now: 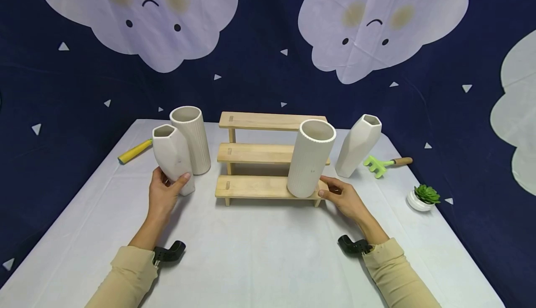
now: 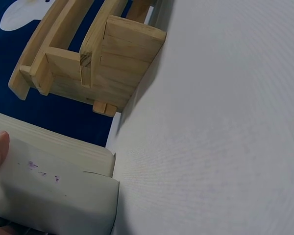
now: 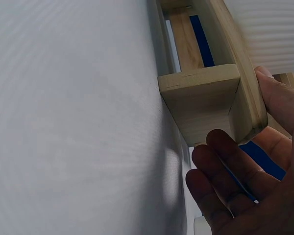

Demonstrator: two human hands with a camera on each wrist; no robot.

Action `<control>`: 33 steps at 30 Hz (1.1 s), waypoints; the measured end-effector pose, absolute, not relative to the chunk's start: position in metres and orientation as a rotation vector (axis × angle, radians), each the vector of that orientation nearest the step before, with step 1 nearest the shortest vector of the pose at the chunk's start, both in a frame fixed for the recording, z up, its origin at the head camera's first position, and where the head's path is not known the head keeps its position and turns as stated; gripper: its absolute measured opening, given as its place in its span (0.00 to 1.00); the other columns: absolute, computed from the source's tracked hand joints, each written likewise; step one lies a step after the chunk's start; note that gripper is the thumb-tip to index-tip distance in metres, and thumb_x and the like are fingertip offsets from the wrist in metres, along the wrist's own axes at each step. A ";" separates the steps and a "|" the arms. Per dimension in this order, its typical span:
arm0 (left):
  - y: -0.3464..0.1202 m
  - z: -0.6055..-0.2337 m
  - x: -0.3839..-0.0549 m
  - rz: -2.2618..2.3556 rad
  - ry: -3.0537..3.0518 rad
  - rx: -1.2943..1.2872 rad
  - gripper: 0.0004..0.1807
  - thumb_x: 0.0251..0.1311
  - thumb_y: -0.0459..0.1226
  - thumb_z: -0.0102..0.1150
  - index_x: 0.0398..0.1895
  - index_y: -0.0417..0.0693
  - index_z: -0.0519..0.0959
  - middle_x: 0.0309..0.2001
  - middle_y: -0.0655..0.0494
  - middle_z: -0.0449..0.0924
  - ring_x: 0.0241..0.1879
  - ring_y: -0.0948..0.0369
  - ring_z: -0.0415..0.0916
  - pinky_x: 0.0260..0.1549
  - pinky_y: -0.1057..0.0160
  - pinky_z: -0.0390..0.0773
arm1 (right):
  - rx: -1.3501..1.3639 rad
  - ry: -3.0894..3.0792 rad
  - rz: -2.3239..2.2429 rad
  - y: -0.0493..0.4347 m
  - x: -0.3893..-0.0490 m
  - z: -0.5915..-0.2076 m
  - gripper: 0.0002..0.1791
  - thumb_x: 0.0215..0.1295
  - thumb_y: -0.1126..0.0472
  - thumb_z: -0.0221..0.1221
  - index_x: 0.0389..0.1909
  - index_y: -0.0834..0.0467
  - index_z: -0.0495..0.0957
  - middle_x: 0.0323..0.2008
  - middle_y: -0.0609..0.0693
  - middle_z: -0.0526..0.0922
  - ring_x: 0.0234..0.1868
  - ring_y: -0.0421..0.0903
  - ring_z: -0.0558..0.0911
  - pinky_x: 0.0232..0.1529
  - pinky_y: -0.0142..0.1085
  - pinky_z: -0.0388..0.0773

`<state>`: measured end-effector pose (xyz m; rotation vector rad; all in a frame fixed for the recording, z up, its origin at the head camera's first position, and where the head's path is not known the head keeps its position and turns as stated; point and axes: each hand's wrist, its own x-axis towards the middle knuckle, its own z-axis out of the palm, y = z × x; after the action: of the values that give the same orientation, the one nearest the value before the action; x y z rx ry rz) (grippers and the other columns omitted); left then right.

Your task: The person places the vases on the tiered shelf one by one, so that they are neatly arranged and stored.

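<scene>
Gripping white faceted ceramic vase [image 1: 172, 153]: left hand [image 1: 164, 196]. Right hand [image 1: 343, 199] loosely spread at pale wooden tiered stand [image 1: 255, 187], itself part-hidden behind white ribbed ceramic cylinder [image 1: 311, 161].

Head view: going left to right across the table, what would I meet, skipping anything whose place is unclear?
Yellow handle, held faceted vase, wooden shelf, standing faceted vase, green hand rake, potted plant.

A plant [image 1: 424, 197] stands near the table's [image 1: 259, 257] right edge, a shelf [image 1: 255, 153] toward the back with a vase [image 1: 311, 164] on its bottom tier [image 1: 253, 187].
</scene>
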<state>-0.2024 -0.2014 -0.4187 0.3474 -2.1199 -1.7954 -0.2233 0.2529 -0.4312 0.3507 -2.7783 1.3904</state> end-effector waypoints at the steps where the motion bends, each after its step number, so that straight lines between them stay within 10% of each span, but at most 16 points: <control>1: -0.202 -0.419 -0.203 -1.794 -2.120 0.347 0.39 0.57 0.39 0.64 0.69 0.42 0.55 0.66 0.45 0.64 0.63 0.54 0.63 0.56 0.66 0.66 | 0.351 -2.778 1.391 0.253 -0.223 -0.431 0.30 0.59 0.53 0.63 0.62 0.58 0.71 0.51 0.61 0.80 0.50 0.55 0.79 0.52 0.42 0.73; 8: -0.202 -0.418 -0.202 -1.813 -2.090 0.340 0.39 0.56 0.37 0.65 0.68 0.40 0.56 0.67 0.43 0.63 0.66 0.51 0.62 0.65 0.53 0.62 | 0.348 -2.771 1.404 0.253 -0.224 -0.431 0.30 0.59 0.53 0.64 0.62 0.58 0.71 0.51 0.61 0.80 0.50 0.54 0.79 0.52 0.42 0.73; 23: -0.203 -0.418 -0.195 -1.774 -2.060 0.370 0.35 0.56 0.39 0.65 0.65 0.42 0.62 0.61 0.48 0.69 0.57 0.64 0.68 0.47 0.82 0.67 | 0.341 -2.780 1.407 0.252 -0.222 -0.430 0.30 0.59 0.52 0.64 0.62 0.57 0.71 0.48 0.59 0.80 0.46 0.49 0.78 0.46 0.34 0.74; 33: -0.203 -0.405 -0.182 -1.786 -2.112 0.341 0.38 0.56 0.40 0.65 0.68 0.44 0.60 0.64 0.47 0.68 0.62 0.58 0.66 0.54 0.77 0.67 | 0.346 -2.779 1.395 0.252 -0.222 -0.430 0.30 0.59 0.53 0.64 0.62 0.57 0.71 0.49 0.59 0.80 0.47 0.50 0.78 0.48 0.36 0.74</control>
<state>-0.1817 -0.2030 -0.4052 0.3409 -2.1118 -1.7859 -0.2223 0.2523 -0.4297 0.3463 -2.7786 1.3953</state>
